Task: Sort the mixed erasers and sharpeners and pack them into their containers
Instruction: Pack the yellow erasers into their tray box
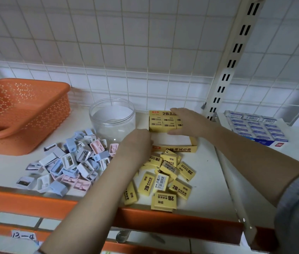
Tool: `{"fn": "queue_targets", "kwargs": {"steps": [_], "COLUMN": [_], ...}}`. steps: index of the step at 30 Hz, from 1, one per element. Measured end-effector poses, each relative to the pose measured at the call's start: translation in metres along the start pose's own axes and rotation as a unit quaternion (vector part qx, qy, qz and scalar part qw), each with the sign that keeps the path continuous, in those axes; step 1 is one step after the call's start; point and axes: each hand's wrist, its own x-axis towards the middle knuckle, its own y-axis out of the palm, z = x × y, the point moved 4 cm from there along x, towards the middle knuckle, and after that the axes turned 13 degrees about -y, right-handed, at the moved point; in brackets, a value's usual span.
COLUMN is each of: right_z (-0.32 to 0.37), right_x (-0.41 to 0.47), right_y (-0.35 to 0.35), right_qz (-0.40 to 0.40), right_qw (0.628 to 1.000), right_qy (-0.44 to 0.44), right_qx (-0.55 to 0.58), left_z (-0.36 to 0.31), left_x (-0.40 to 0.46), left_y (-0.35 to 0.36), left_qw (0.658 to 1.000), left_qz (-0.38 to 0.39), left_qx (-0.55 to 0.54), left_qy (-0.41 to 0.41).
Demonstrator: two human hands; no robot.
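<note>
A yellow cardboard eraser box (193, 143) lies open on the shelf, with packed yellow 2B erasers (161, 121) filling its far end. My right hand (187, 121) rests flat over the right side of those packed erasers, fingers straight. My left hand (137, 143) sits at the box's left edge, its fingers hidden from me. Loose yellow erasers (165, 178) lie in a heap in front of the box. To the left sits a pile of blue, pink and white sharpeners (71, 162). An empty clear plastic jar (112, 118) stands behind them.
An orange perforated basket (20, 114) stands at the back left. A tray of blue-and-white boxed erasers (255, 127) sits at the right, beyond a white slotted upright (231, 63). The shelf's orange front edge (35, 202) runs below the piles. A wire grid backs the shelf.
</note>
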Motion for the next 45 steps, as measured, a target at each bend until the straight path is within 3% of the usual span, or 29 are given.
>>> {"fn": "queue_targets", "kwargs": {"steps": [10, 16, 25, 34, 45], "right_z": [-0.006, -0.003, 0.025, 0.064, 0.081], "right_x": [-0.001, -0.014, -0.063, -0.104, -0.117], "right_y": [0.000, 0.000, -0.015, -0.014, 0.007], "right_qz": [-0.043, -0.036, -0.151, -0.146, -0.162], "right_qw": [0.998, 0.992, 0.982, 0.972, 0.945], "right_qy": [0.042, 0.070, 0.070, 0.057, 0.138], "right_qx": [-0.016, 0.096, 0.095, 0.175, 0.249], "left_z": [0.012, 0.016, 0.022, 0.028, 0.046], "left_x": [-0.004, -0.009, -0.039, -0.048, -0.059], "left_y": [0.000, -0.003, -0.021, -0.006, -0.020], "left_qw": [0.998, 0.997, 0.990, 0.987, 0.989], "left_qz": [-0.020, -0.005, -0.047, 0.075, -0.045], "left_qx": [-0.052, -0.077, -0.127, -0.085, -0.116], "left_qy": [0.004, -0.003, 0.042, 0.111, 0.084]}}
